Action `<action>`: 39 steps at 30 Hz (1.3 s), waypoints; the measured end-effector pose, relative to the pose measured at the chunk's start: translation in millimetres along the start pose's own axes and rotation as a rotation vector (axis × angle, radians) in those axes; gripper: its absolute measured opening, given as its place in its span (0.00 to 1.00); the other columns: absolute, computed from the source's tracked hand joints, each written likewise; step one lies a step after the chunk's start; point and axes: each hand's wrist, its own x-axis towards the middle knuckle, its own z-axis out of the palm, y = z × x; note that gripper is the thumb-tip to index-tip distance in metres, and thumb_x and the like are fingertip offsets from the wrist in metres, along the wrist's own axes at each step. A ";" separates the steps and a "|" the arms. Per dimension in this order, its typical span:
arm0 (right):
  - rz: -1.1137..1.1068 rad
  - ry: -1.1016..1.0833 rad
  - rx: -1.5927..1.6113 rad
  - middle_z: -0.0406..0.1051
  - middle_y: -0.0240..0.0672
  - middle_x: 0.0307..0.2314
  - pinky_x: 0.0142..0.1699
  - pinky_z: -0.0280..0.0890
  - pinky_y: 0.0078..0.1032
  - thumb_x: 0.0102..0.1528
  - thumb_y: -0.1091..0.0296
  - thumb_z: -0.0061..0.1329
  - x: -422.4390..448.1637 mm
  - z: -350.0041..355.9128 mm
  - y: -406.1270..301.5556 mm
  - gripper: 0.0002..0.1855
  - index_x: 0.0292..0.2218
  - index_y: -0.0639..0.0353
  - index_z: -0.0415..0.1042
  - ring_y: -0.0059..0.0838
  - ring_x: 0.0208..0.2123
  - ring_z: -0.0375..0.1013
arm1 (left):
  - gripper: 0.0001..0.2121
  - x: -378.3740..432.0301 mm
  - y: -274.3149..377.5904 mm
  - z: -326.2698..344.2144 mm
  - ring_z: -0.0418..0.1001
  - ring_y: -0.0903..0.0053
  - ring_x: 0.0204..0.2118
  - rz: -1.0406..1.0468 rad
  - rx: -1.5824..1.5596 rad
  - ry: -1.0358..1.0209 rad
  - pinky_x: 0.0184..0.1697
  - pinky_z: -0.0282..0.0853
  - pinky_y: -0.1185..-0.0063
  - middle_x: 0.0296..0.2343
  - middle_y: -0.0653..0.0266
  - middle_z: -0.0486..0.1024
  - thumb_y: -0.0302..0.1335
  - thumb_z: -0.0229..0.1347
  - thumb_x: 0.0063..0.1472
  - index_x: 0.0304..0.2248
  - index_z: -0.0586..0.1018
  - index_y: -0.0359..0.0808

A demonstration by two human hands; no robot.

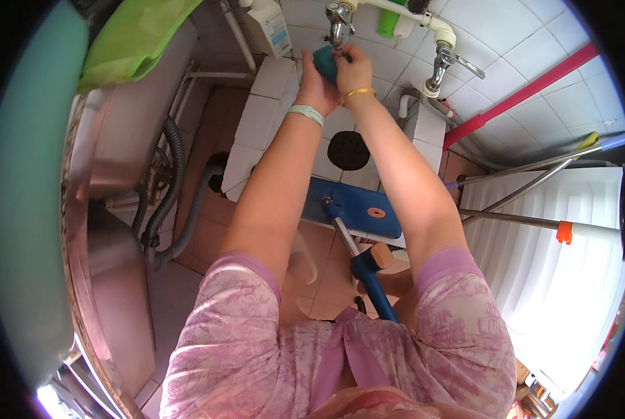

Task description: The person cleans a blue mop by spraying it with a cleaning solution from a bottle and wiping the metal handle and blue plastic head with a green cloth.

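Both my hands are raised at a low wall tap [338,23] with a chrome body. My left hand [314,86] cups a teal cloth or sponge [325,64] from the left and below, a pale band around its wrist. On the other side, my right hand [355,70] has its fingers curled at the tap's mouth, against the teal piece. Whether those fingers grip the teal piece or the spout is hidden. A gold bracelet circles that wrist. Below my hands lies a white-tiled basin with a round dark drain cover [348,150].
A flat mop's blue head [357,207] rests at the basin's front edge, its handle leaning towards me. Left are steel sink bowls [121,283] and grey drain hoses [172,178]. A white bottle [269,29] stands behind. Right are another tap [438,70], a red pole [521,97] and crossed metal poles [532,188].
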 end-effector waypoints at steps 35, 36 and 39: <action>-0.218 -0.003 -0.208 0.67 0.51 0.31 0.39 0.61 0.35 0.51 0.63 0.41 6.6 -0.7 7.0 0.16 0.37 0.67 0.63 0.50 0.34 0.65 | 0.21 6.2 -2.5 -3.2 0.65 0.67 0.44 -0.054 0.082 -0.039 0.48 0.60 0.72 0.41 0.60 0.67 0.42 0.37 0.60 0.44 0.65 0.34; -0.122 -0.051 -0.247 0.65 0.51 0.34 0.41 0.61 0.34 0.52 0.67 0.40 -10.5 8.4 -0.4 0.14 0.37 0.67 0.64 0.51 0.35 0.65 | 0.20 10.6 3.8 -11.1 0.65 0.68 0.43 -0.044 0.121 -0.014 0.47 0.61 0.72 0.40 0.60 0.67 0.42 0.38 0.60 0.43 0.66 0.35; -0.457 0.097 0.153 0.67 0.53 0.32 0.41 0.59 0.40 0.49 0.69 0.42 -50.6 27.4 6.1 0.11 0.33 0.65 0.67 0.52 0.36 0.64 | 0.17 53.0 27.6 -45.8 0.66 0.71 0.41 -0.010 0.255 0.039 0.42 0.64 0.72 0.38 0.63 0.68 0.42 0.40 0.59 0.39 0.67 0.38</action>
